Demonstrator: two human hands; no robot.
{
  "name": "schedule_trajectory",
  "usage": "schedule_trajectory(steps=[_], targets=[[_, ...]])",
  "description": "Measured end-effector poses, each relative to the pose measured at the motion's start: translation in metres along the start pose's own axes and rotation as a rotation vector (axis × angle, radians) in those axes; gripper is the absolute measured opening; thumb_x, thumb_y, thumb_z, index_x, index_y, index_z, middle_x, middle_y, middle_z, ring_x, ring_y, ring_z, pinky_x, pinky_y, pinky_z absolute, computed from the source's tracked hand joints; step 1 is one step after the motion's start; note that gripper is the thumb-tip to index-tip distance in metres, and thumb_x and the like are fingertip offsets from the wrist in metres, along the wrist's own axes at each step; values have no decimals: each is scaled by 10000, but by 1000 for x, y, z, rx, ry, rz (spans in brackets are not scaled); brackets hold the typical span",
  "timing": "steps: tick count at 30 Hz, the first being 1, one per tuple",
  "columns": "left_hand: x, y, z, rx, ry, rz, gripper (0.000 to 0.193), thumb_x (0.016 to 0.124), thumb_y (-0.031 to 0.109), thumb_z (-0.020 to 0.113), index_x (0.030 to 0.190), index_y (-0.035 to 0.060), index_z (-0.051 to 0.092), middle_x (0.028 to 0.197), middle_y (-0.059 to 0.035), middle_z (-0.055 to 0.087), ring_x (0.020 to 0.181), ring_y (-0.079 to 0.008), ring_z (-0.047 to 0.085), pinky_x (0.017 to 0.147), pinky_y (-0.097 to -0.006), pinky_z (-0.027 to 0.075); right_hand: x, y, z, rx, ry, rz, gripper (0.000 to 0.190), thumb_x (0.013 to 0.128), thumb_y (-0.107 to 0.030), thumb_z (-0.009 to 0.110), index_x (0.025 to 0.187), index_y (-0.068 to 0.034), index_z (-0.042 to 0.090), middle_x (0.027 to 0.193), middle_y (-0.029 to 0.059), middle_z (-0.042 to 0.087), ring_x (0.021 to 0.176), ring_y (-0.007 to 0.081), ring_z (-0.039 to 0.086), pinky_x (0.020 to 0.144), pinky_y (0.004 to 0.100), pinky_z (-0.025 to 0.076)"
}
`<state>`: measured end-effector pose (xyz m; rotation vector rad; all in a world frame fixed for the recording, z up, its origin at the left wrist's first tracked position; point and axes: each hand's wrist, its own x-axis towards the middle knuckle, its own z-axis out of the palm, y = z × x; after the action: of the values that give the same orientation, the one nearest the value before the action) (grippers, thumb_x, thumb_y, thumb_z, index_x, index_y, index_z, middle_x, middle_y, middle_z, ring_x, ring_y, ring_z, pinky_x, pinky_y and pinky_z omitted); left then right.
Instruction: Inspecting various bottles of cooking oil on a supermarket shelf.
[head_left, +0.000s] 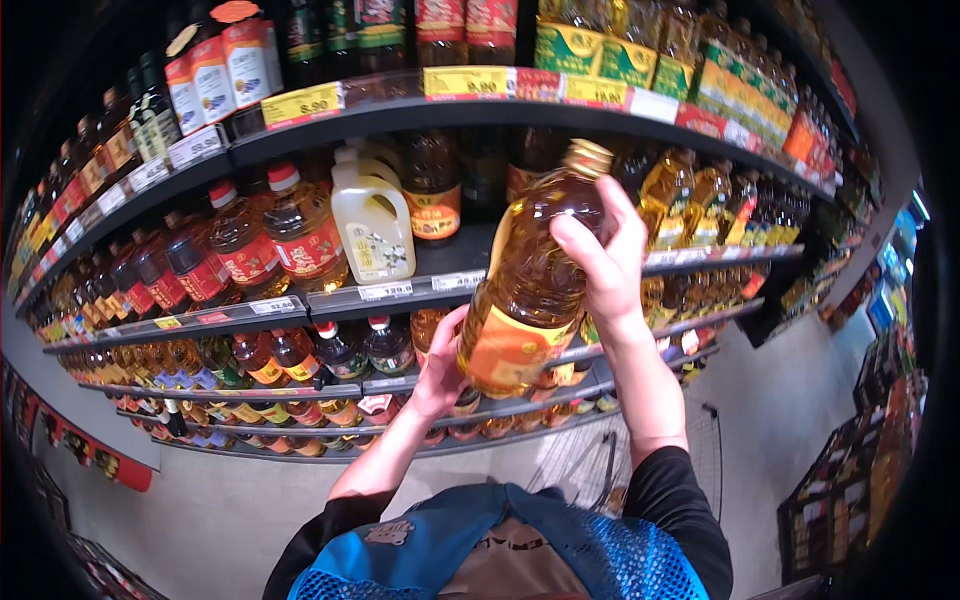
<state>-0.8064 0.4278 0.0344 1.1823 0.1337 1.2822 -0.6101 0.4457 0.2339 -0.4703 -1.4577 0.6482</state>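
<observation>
Between my two hands is a large bottle of amber cooking oil (517, 337), tilted, with a gold cap and an orange-yellow label. My right hand (611, 259) grips it by the upper part, just below the cap. At its lower left side, my left hand (442, 367) supports the base; part of those fingers is hidden behind the bottle. Behind it runs a dark supermarket shelf (442, 259). A similar orange-labelled oil bottle (433, 187) stands there, beside a pale plastic jug (371, 217) with a moulded handle.
Red-capped oil bottles (304, 232) line the shelf to the left. Price tags (304, 105) run along the shelf edges, and green-labelled bottles (630, 52) fill the upper tier. A wire shopping cart (592, 457) stands on the floor by my right arm. Another stocked display (840, 480) is at the right.
</observation>
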Motion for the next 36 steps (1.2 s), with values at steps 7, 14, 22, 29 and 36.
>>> schedule_trajectory(steps=[7,14,22,29,36], targets=[[-34,-42,25,-224,114,-202,919,928,529,651,1554,25,205,1511,-163,434,1363,-292,489,1121,-443,422,-23,55,-6,154,-102,510,446,891,-225,778,1223,21,608,1055,53,707,942,86,643,838,271,523],[-17,-21,42,-352,66,-223,743,1012,608,407,1513,60,378,1487,-148,503,1330,-310,531,1101,-460,441,-13,76,-27,507,-96,587,396,992,-321,640,1247,-21,594,1174,72,669,1071,161,648,962,337,522],[-3,-7,48,-521,1,-192,816,984,645,430,1530,45,343,1497,-166,484,1342,-321,520,1119,-505,423,-13,67,-21,708,-218,759,620,1014,-540,504,1365,-30,533,1236,167,669,1099,286,677,965,463,552],[-6,-4,59,-628,-7,-180,810,995,643,391,1550,58,308,1530,-179,438,1356,-336,503,1117,-525,420,-23,56,-12,726,-197,700,524,1025,-458,545,1360,-56,534,1258,136,658,1138,258,660,981,444,548],[-14,-9,53,-567,-19,-231,937,930,750,395,1609,149,159,1616,-187,276,1436,-413,370,1104,-730,313,-32,61,-6,653,-226,692,630,1035,-516,470,1439,-33,464,1337,176,615,1203,300,631,1035,483,515]])
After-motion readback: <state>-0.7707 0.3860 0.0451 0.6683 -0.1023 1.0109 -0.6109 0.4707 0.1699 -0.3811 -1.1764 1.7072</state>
